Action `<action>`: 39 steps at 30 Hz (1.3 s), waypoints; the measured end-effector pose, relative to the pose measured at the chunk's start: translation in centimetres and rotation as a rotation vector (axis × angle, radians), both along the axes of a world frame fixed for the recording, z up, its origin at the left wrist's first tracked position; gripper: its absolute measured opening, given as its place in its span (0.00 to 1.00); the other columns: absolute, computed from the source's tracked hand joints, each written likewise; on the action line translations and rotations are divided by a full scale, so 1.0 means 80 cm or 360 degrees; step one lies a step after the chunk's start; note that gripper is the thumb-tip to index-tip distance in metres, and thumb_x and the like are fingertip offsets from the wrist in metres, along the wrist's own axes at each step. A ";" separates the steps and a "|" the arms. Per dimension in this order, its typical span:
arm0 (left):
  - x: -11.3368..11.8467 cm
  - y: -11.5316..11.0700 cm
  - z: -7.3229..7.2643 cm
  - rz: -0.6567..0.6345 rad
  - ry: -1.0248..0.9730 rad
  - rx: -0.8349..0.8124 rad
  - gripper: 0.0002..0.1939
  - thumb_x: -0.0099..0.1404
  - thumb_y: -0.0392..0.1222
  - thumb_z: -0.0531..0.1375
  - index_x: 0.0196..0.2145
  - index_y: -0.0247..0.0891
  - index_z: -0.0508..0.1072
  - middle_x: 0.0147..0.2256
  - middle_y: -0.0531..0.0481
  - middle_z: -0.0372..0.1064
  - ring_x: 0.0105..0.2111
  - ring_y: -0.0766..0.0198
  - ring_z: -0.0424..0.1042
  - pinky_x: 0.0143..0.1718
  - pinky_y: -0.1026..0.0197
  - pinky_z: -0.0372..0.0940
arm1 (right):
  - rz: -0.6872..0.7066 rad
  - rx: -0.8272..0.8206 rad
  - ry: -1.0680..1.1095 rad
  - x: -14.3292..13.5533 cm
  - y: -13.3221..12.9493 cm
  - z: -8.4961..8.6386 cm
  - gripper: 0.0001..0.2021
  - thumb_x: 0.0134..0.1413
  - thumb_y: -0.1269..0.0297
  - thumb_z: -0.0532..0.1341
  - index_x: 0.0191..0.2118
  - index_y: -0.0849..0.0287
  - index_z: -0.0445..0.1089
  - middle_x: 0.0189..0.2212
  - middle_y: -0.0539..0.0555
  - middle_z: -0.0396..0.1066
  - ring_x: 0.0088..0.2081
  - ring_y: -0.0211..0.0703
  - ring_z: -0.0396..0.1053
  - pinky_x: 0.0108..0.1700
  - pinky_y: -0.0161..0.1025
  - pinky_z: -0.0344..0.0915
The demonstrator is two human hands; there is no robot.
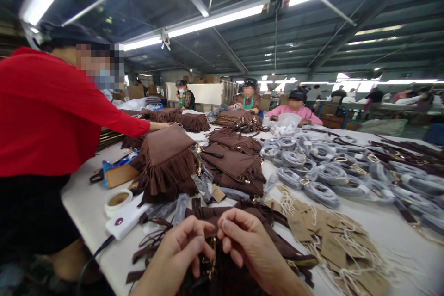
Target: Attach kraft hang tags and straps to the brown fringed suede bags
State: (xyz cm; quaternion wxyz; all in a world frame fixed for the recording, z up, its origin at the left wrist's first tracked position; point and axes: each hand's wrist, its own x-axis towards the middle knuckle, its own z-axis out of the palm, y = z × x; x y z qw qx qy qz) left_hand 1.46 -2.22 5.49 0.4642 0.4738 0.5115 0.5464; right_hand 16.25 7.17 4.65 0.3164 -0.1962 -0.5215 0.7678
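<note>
Both hands are over a dark brown fringed bag (277, 236) lying at the table's near edge, just above its gold-coloured metal fittings (210, 263). My left hand (183, 249) has its fingers bent and apart, with nothing visible between them. Close beside it, my right hand (246, 240) is closed in a pinch, thumb against forefinger. Whatever is in that pinch is too small or hidden to make out. Brown cardboard tags (333, 245) with white strings lie in a loose heap to the right of my right hand.
Stacked fringed bags (169, 148) and flat brown bags (232, 162) stand ahead. Wrapped coiled straps (322, 171) cover the right side. A tape roll (118, 201) and a white corded device (126, 219) sit left. A person in a red top (52, 111) reaches across; others sit beyond.
</note>
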 end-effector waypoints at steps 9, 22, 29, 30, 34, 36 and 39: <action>-0.012 -0.002 -0.027 0.0108 -0.0024 -0.0012 0.19 0.60 0.50 0.63 0.43 0.39 0.63 0.23 0.58 0.67 0.19 0.70 0.61 0.19 0.70 0.51 | 0.0092 0.0289 -0.0242 -0.004 0.002 -0.014 0.20 0.48 0.47 0.68 0.31 0.64 0.70 0.21 0.49 0.70 0.18 0.31 0.66 0.15 0.23 0.58; 0.018 -0.006 0.004 0.0197 0.0067 0.0099 0.10 0.64 0.47 0.59 0.34 0.39 0.64 0.25 0.58 0.63 0.26 0.68 0.62 0.30 0.66 0.57 | 0.0128 0.0468 -0.0243 -0.001 -0.003 -0.016 0.18 0.56 0.48 0.63 0.32 0.62 0.70 0.23 0.50 0.71 0.19 0.31 0.66 0.17 0.24 0.61; 0.014 -0.004 -0.005 0.0226 0.0043 0.0163 0.12 0.64 0.50 0.60 0.34 0.39 0.65 0.25 0.57 0.62 0.26 0.68 0.63 0.30 0.67 0.58 | 0.0100 0.0454 -0.0273 -0.005 -0.005 -0.018 0.20 0.54 0.46 0.64 0.31 0.63 0.71 0.21 0.50 0.71 0.20 0.33 0.67 0.21 0.27 0.66; 0.014 -0.004 -0.006 0.0240 0.0054 0.0177 0.12 0.64 0.50 0.60 0.34 0.39 0.65 0.25 0.57 0.62 0.26 0.67 0.63 0.30 0.67 0.58 | 0.0097 0.0452 -0.0274 -0.005 -0.006 -0.017 0.21 0.53 0.45 0.64 0.31 0.63 0.71 0.21 0.50 0.71 0.20 0.33 0.67 0.21 0.28 0.66; 0.019 -0.004 -0.008 0.0347 0.0141 0.0251 0.11 0.64 0.49 0.60 0.32 0.39 0.66 0.25 0.56 0.62 0.26 0.67 0.63 0.30 0.68 0.60 | 0.0034 0.0614 -0.0330 -0.006 -0.009 -0.017 0.21 0.56 0.45 0.61 0.30 0.62 0.70 0.19 0.50 0.70 0.19 0.34 0.67 0.21 0.29 0.66; 0.024 -0.003 -0.010 0.0416 0.0197 0.0308 0.11 0.65 0.48 0.59 0.31 0.40 0.66 0.25 0.57 0.61 0.26 0.67 0.64 0.29 0.68 0.60 | -0.0026 0.0809 -0.0352 -0.006 -0.010 -0.019 0.18 0.60 0.49 0.59 0.31 0.61 0.69 0.20 0.49 0.69 0.19 0.35 0.67 0.22 0.29 0.65; 0.030 -0.003 -0.013 0.0503 0.0294 0.0383 0.10 0.66 0.46 0.57 0.29 0.40 0.65 0.25 0.57 0.59 0.25 0.68 0.63 0.28 0.69 0.60 | -0.0102 0.1117 -0.0346 -0.005 -0.010 -0.022 0.14 0.64 0.58 0.55 0.30 0.59 0.68 0.21 0.48 0.68 0.22 0.36 0.67 0.25 0.29 0.64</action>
